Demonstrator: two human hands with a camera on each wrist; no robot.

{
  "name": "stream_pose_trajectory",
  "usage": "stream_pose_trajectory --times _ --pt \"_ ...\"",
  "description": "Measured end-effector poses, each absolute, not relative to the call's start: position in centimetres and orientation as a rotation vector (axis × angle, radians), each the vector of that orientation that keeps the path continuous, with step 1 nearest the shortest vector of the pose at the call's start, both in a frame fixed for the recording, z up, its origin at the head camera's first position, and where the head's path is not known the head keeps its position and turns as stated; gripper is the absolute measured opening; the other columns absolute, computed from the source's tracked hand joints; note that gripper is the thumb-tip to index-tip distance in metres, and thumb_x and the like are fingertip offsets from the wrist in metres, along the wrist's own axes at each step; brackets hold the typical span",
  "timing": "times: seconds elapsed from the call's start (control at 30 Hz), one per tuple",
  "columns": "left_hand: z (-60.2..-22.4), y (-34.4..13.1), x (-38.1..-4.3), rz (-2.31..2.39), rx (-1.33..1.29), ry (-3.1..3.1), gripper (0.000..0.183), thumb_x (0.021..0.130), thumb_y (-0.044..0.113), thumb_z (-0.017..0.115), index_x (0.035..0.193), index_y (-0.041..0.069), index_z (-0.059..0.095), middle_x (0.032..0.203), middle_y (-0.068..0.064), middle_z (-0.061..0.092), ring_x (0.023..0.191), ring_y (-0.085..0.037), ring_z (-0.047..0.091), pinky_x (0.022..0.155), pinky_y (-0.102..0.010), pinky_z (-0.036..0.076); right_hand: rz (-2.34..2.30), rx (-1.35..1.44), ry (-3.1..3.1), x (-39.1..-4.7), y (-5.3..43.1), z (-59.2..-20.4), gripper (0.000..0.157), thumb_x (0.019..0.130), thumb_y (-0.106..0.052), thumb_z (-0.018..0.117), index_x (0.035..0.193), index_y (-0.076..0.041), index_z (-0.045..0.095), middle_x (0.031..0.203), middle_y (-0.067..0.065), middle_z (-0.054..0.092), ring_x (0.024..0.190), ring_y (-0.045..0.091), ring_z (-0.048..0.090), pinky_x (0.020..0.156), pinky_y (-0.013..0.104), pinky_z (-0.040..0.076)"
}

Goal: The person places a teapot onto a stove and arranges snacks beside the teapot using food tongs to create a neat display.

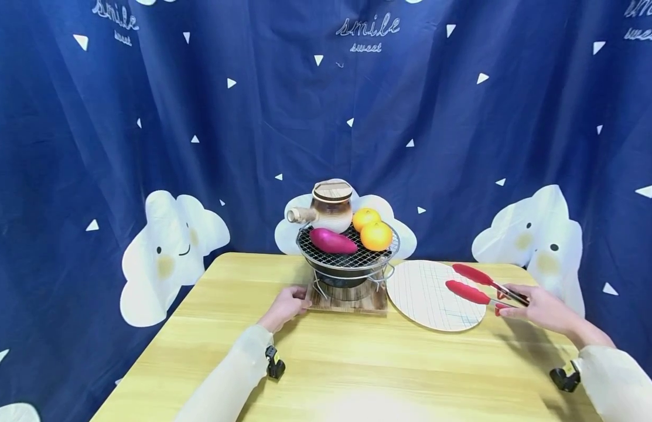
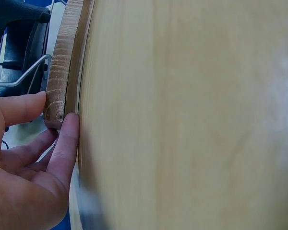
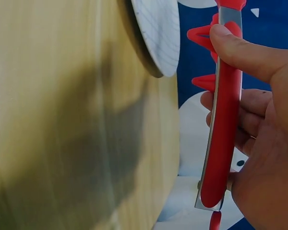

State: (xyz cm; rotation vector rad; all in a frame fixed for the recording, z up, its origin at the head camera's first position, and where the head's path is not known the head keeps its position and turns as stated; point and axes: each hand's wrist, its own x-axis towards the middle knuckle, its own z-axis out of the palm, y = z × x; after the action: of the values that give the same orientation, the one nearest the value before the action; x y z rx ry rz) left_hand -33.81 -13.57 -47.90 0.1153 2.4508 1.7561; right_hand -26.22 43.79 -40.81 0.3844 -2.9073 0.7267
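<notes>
My left hand [image 1: 287, 306] grips the left front corner of a brown wooden board [image 1: 372, 303]; in the left wrist view the thumb lies on top and fingertips meet its lower edge [image 2: 60, 91]. A round black tabletop grill [image 1: 340, 275] with a wire mesh stands on this board. On the mesh are a brown-and-white side-handled pot [image 1: 333, 217], a long magenta-purple vegetable [image 1: 332, 241] and two oranges [image 1: 376, 236]. My right hand [image 1: 547, 308] holds red-tipped tongs [image 1: 470, 273] by their red handle [image 3: 224, 129], tips spread apart above a round white plate [image 1: 420, 293].
The round plate, marked with thin lines, lies right of the grill on a light wooden table [image 1: 357, 351]. A dark blue curtain [image 1: 283, 105] with white clouds and triangles hangs behind the table. The grill's wire handle [image 1: 390, 272] sticks out toward the plate.
</notes>
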Motion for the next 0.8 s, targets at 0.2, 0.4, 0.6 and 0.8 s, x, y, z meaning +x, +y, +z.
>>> stream_pose_trajectory --times 0.2,0.4,0.6,0.8 --pt "-48.4 -13.6 -33.8 1.751 0.102 2.448 0.050 0.086 0.002 0.067 0.133 -0.008 0.056 0.111 -0.019 0.067 0.084 -0.024 0.068 0.072 -0.033 0.060 0.740 0.361 -2.914 -26.1 44.0 -41.8 0.076 0.080 -0.035 0.085 0.136 0.007 0.056 0.109 0.017 0.067 0.093 0.021 0.055 0.071 0.023 0.045" --pt "-48.2 -13.6 -34.1 1.742 0.095 2.453 0.049 0.087 0.004 0.067 0.134 -0.005 0.057 0.112 -0.018 0.068 0.085 -0.024 0.069 0.069 -0.031 0.058 0.712 0.324 -2.947 -26.4 44.5 -42.3 0.079 0.080 -0.039 0.084 0.138 0.004 0.055 0.114 0.018 0.066 0.096 0.023 0.055 0.073 0.026 0.045" --pt "-48.2 -13.8 -34.1 1.741 0.078 2.438 0.051 0.087 0.004 0.068 0.136 -0.005 0.056 0.113 -0.018 0.068 0.085 -0.024 0.069 0.074 -0.034 0.061 0.737 0.325 -2.950 -26.4 44.4 -43.1 0.076 0.080 -0.039 0.084 0.139 0.001 0.056 0.115 0.018 0.068 0.101 0.027 0.058 0.076 0.027 0.047" --pt "-48.1 -13.7 -34.1 1.746 0.070 2.443 0.051 0.087 0.003 0.068 0.136 -0.007 0.055 0.111 -0.019 0.067 0.084 -0.024 0.068 0.076 -0.034 0.061 0.724 0.276 -2.996 -26.0 44.2 -43.2 0.082 0.081 -0.041 0.082 0.144 0.001 0.051 0.120 0.023 0.066 0.103 0.034 0.058 0.080 0.038 0.047"
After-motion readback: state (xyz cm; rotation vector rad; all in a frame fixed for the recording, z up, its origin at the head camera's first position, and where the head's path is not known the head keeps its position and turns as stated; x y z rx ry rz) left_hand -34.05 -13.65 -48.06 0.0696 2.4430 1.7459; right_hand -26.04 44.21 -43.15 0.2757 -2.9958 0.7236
